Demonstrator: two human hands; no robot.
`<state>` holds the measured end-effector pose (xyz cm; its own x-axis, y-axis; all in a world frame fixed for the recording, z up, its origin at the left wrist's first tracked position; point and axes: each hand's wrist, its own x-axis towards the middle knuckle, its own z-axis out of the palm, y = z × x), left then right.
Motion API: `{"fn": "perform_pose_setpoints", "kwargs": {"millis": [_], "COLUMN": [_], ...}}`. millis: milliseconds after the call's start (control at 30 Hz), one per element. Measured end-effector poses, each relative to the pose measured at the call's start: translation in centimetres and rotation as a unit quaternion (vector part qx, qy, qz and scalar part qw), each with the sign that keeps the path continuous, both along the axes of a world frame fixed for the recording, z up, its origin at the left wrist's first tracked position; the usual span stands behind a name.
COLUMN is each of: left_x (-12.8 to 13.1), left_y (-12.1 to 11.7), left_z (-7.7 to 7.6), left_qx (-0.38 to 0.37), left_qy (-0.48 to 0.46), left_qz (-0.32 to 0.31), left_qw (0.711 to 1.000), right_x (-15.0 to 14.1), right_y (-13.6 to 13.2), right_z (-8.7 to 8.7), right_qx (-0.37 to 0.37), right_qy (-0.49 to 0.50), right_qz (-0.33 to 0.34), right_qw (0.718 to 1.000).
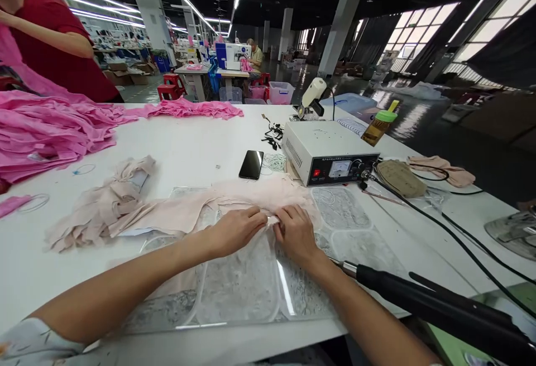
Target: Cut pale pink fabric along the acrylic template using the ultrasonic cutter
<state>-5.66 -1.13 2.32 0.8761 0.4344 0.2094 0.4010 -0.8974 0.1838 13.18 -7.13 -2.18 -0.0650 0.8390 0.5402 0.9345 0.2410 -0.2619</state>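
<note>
A pale pink fabric piece point(234, 196) lies spread on the white table point(188, 143), partly over a clear plastic sheet point(251, 288). My left hand point(237, 229) and my right hand point(295, 232) rest side by side on the cloth's near edge. Both have curled fingers that pinch a small fold of the fabric between them. A black handheld tool point(439, 307) with a metal tip lies along my right forearm, pointing toward the cloth.
A white control box point(329, 151) with dial and cables stands right of centre, a black phone point(251, 164) left of it. Beige fabric pieces point(104, 201) lie left, bright pink garments point(46, 129) far left. A person in red point(54, 37) stands there. A capped bottle point(379, 126) stands far right.
</note>
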Motion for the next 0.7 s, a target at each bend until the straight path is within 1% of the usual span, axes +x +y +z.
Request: {"fn": "perform_pose_setpoints", "kwargs": {"millis": [67,133,233,300,400,467,567,633,700], "left_x": [-0.6,-1.4,-2.4,-2.6,-2.3,-1.7,-0.9,-0.6,-0.6], "left_y": [-0.5,-1.5,-3.5,-4.6,-5.1,-4.7,-4.0,-3.9,-4.0], "left_z": [-0.1,-0.3,-0.5,-0.3,0.3,0.4,-0.4,-1.4,-2.2], "left_qx": [-0.004,-0.016,-0.053,-0.08,-0.103,-0.089,-0.026,0.021,0.052], "left_qy": [0.013,0.031,0.063,0.092,0.109,0.079,0.023,0.0,-0.018], "left_qz": [-0.018,-0.046,-0.104,-0.149,-0.193,-0.212,-0.252,-0.263,-0.257], "left_qw": [1.0,0.998,0.991,0.981,0.97,0.97,0.967,0.965,0.965], "right_x": [0.7,1.4,2.5,3.2,4.0,4.5,5.2,5.9,6.8], "right_y": [-0.9,-2.6,-5.9,-8.1,-10.5,-11.7,-13.5,-14.9,-16.3], "right_z": [0.3,0.2,-0.7,-1.4,-1.8,-1.6,-1.2,-1.3,-1.8], "right_qx": [0.008,0.011,0.002,-0.007,-0.018,-0.016,0.009,0.02,0.005], "right_qy": [-0.015,-0.029,-0.042,-0.044,-0.04,-0.028,0.044,0.12,0.204], "right_qz": [0.016,0.036,0.06,0.07,0.069,0.066,0.05,0.008,-0.062], "right_qw": [1.0,0.999,0.997,0.997,0.997,0.997,0.998,0.993,0.977]}}
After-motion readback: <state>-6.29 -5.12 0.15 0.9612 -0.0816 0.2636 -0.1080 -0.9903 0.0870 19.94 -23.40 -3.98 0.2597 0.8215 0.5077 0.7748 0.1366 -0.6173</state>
